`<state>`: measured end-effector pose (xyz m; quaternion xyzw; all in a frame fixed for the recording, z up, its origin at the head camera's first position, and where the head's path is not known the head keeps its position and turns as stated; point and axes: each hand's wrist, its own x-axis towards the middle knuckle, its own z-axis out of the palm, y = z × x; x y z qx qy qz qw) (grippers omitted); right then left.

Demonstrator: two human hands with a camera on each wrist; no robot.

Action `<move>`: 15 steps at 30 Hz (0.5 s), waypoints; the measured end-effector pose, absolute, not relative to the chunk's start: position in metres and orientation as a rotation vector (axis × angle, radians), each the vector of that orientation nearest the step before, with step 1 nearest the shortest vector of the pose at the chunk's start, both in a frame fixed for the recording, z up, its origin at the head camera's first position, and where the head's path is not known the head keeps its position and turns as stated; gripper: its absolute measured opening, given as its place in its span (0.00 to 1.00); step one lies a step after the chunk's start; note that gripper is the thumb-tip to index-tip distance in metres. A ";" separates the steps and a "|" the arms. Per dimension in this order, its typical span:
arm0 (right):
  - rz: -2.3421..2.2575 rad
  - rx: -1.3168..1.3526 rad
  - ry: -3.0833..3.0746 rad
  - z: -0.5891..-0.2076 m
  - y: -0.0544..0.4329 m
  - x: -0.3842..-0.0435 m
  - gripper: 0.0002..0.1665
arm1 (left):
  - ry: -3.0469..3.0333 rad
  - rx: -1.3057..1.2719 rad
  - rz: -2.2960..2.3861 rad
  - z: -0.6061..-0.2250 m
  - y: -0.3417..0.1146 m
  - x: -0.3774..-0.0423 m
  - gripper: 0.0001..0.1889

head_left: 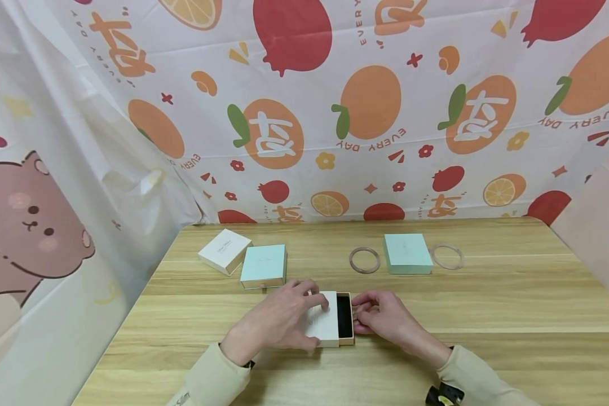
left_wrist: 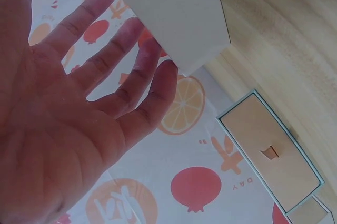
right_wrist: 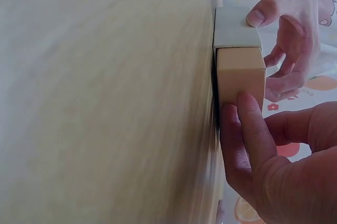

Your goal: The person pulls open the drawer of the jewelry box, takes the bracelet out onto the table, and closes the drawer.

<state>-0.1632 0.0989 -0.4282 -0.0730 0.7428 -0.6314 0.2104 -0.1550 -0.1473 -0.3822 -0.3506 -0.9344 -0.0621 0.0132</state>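
A white jewelry box (head_left: pixel 322 324) lies on the table with its tan drawer (head_left: pixel 345 340) partly out of the right end. Black lining shows inside the drawer. My left hand (head_left: pixel 289 316) holds the white sleeve from above, thumb at the near side and fingers over the top and far side. In the left wrist view its fingertips meet the box edge. My right hand (head_left: pixel 385 316) is at the drawer's front. Its fingertips come together against the tan face (right_wrist: pixel 237 79) in the right wrist view; any pull tab there is hidden by them.
Behind my left hand sit another white box (head_left: pixel 225 251) and a mint box (head_left: pixel 264 265) with a small tab. Farther right a second mint box (head_left: pixel 408 254) stands between a darker bangle (head_left: pixel 352 261) and a pale bangle (head_left: pixel 462 258). A fruit-print curtain (head_left: pixel 314 129) hangs behind the table.
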 end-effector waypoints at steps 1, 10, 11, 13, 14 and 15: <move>-1.756 -0.200 2.065 -0.428 0.099 -0.163 0.19 | -2.911 -1.091 -0.195 -0.382 -0.147 -0.155 0.25; -1.770 -0.187 2.056 -0.428 0.097 -0.163 0.19 | -2.910 -1.085 -0.197 -0.382 -0.148 -0.154 0.26; -1.770 -0.188 2.057 -0.428 0.097 -0.163 0.19 | -2.911 -1.084 -0.199 -0.382 -0.147 -0.154 0.26; -1.769 -0.186 2.059 -0.427 0.097 -0.163 0.19 | -2.913 -1.081 -0.202 -0.382 -0.147 -0.154 0.26; -1.768 -0.184 2.060 -0.427 0.097 -0.163 0.19 | -2.914 -1.080 -0.202 -0.382 -0.147 -0.154 0.26; -1.766 -0.182 2.062 -0.428 0.096 -0.163 0.19 | -2.915 -1.080 -0.202 -0.382 -0.147 -0.154 0.26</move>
